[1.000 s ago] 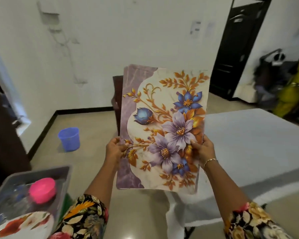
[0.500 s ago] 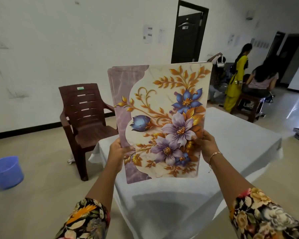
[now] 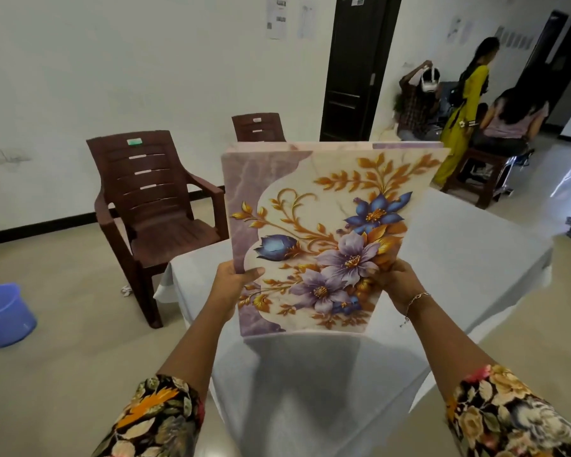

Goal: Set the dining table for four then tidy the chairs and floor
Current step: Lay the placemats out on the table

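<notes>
Above near end of table (image 3: pixel 475 258): placemats (image 3: pixel 327 225) upright — long axis vertical, tabletop below and ahead.
Left hand (image 3: pixel 236 282): pinches left edge.
Right hand (image 3: pixel 397 282): grips right edge.

Floral placemats (image 3: pixel 327 232) in purple, blue and gold, probably a thin stack, given a second edge peeking along the top; held upright over the near end of the white-clothed table (image 3: pixel 459 258); brown plastic armchair (image 3: pixel 159 206) beside its left corner; second chair (image 3: pixel 257 127) mostly hidden behind.
</notes>
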